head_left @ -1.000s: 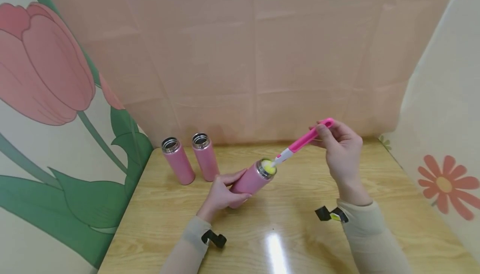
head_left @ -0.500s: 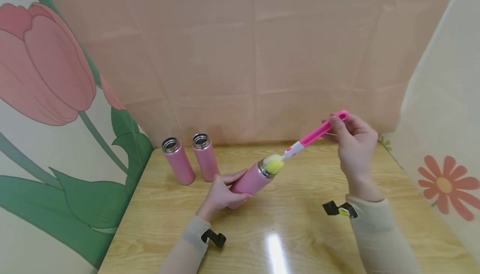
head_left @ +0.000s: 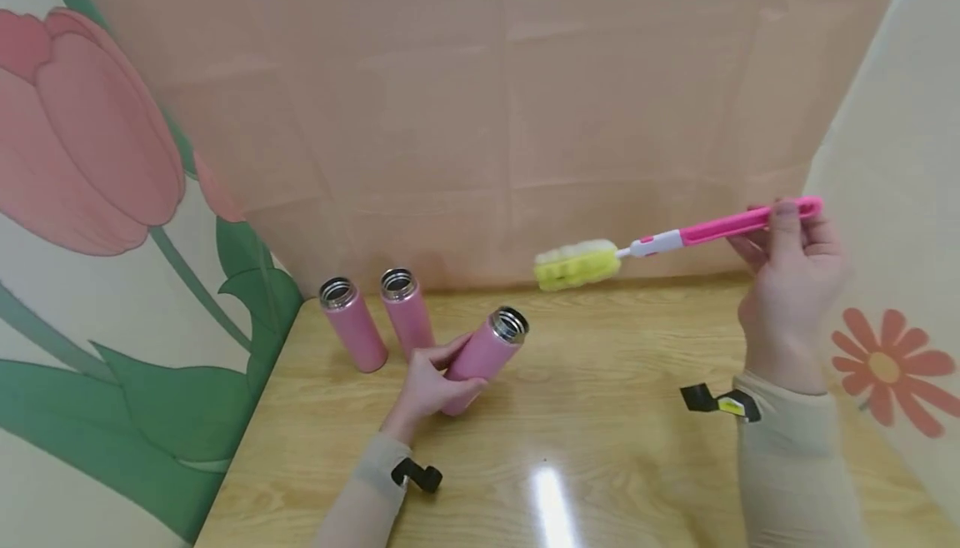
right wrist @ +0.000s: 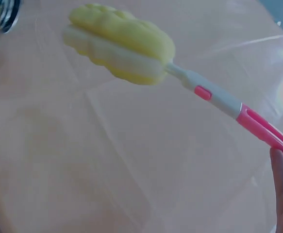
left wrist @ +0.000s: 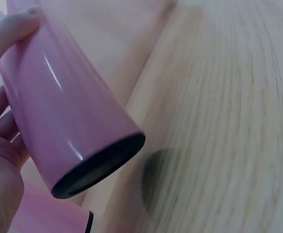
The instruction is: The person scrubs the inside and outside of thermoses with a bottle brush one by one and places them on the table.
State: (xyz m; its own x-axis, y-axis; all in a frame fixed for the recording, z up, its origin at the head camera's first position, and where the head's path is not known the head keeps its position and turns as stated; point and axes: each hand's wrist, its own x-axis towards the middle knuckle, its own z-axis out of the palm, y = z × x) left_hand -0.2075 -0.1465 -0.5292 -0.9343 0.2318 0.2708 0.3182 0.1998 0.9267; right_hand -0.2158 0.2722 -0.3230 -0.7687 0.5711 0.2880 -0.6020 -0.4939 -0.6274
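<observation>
1. The left hand has thumb and fingers wrapped round a pink bottle; the bottle leans, its steel mouth beyond the grip and its black base lifted off the table.
2. Right of the pink bottle, the right hand pinches a brush near its handle's far end; the yellow-and-white sponge head is outside the bottle's mouth.
3. Left of the pink bottle stand a second bottle and a third bottle, both uncapped.
4. A yellow patch on the right wrist's black mount, right of the pink bottle, looks too small to read.
</observation>
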